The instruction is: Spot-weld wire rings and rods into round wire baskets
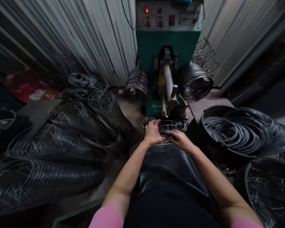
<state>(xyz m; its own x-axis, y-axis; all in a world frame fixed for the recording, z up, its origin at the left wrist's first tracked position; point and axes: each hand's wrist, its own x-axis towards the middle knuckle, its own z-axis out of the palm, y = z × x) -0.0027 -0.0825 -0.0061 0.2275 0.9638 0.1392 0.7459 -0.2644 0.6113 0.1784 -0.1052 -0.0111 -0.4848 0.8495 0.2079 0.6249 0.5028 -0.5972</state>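
Near the middle of the frame, both hands are at a small round wire basket [168, 126], held in front of the tip of a green machine [180, 41]. The left hand [154, 133] grips the basket's left side, fingers spread along the rim and thumb toward the near side. The right hand [180, 139] has its fingers bent onto the near right edge; whether they pinch a separate piece there cannot be told.

At the right of the frame, a black tub [202, 123] is heaped with loose wire rings [237, 129], some spilling over its right side. Below it, in the lower right corner, another tub [246, 179] holds a jumble of short metal pieces [268, 190]. At the far left edge stands a bucket [15, 114], its contents too dim to name. A crate [76, 209] shows its rim at the bottom left, beneath long rows of wire hoops [54, 177].
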